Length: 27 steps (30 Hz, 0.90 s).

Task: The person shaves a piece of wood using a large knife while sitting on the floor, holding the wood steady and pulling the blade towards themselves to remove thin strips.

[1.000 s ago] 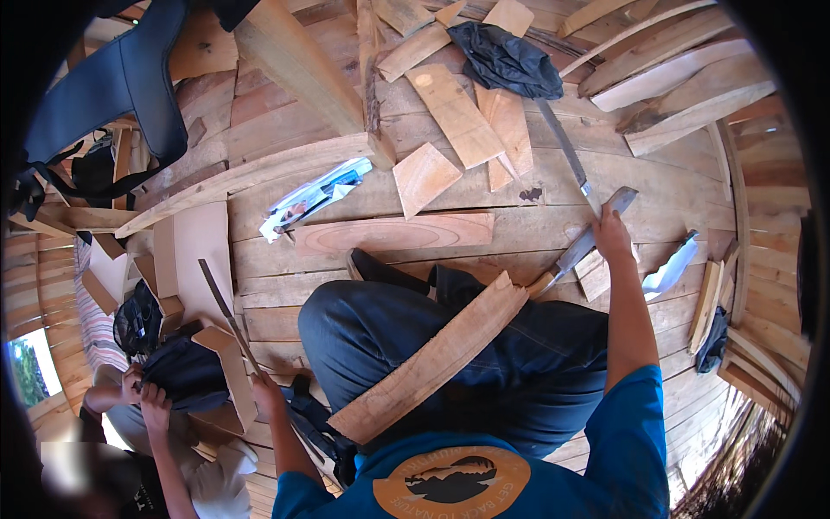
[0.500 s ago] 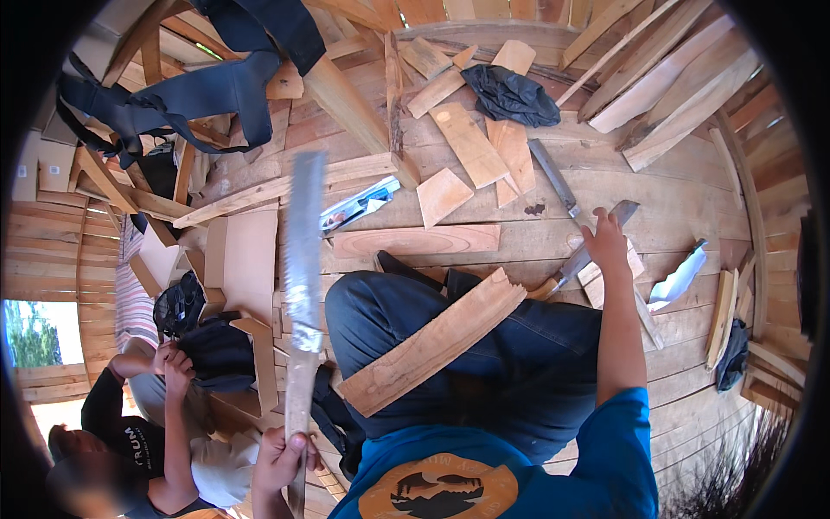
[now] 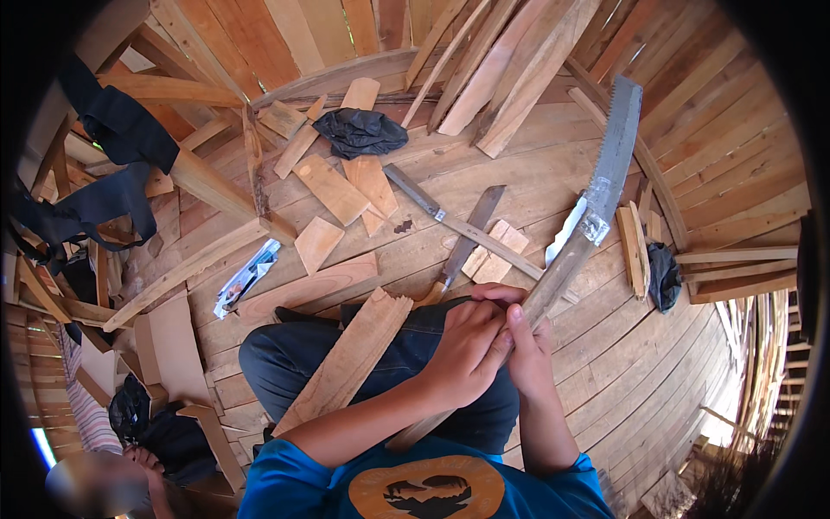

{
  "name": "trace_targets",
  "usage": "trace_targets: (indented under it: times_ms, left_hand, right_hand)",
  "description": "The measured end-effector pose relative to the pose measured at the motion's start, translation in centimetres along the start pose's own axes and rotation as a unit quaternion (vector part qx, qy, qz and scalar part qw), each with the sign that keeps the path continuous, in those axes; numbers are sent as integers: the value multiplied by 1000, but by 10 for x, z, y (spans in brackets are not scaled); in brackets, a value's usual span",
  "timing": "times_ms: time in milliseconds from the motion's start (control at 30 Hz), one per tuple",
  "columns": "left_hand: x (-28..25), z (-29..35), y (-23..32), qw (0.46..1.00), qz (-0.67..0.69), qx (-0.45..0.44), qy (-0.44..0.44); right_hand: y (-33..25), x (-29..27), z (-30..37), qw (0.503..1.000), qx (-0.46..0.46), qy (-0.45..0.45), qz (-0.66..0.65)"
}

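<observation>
I hold a pruning saw (image 3: 616,138) with a toothed grey blade and a long wooden handle. Its blade points up and to the right, with silvery wrapping where it meets the handle. Both my left hand (image 3: 467,350) and my right hand (image 3: 529,359) are closed around the handle, side by side above my lap. The handle's rear end slants down toward my shirt. A rough-ended wooden board (image 3: 346,363) rests across my leg. Beyond my hands lie a machete (image 3: 475,229) and another long-handled blade tool (image 3: 413,189) on the plank floor.
Several wood offcuts (image 3: 333,190) and a black plastic bag (image 3: 361,132) lie ahead. A blue-white package (image 3: 248,275) is at left, near an opened cardboard box (image 3: 173,337). Another person's hand (image 3: 147,463) shows at lower left. Boards (image 3: 510,69) lean at the far wall.
The saw has swung from my left side across to the right. My right hand has left the machete area and joined my left on the saw's handle. The view has turned right.
</observation>
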State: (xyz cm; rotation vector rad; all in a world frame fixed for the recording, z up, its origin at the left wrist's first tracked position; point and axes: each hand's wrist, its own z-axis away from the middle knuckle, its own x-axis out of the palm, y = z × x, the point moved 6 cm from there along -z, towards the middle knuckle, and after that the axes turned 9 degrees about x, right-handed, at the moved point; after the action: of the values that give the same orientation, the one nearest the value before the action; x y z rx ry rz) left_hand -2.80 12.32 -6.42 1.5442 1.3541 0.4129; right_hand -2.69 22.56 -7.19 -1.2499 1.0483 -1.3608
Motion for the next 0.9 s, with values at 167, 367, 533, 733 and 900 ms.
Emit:
trace_targets:
  times_ms: [167, 367, 533, 733, 900]
  left_hand:
    - [-43, 32, -7, 993, -44, -101, -46]
    - [-139, 167, -71, 833, -468, -287, -77]
    - [-133, 158, -72, 823, -427, -341, -158]
    - [-122, 150, -51, 886, -328, -310, -107]
    - [-118, 138, -48, 904, -319, -266, -99]
  right_hand:
    - [-26, -28, -10, 996, 54, -35, -63]
    - [-52, -42, -28, 983, 166, -51, 64]
    - [18, -4, 22, 917, 335, -171, 130]
    - [78, -2, 88, 914, 271, -133, 273]
    - [92, -7, 111, 896, 208, -138, 367]
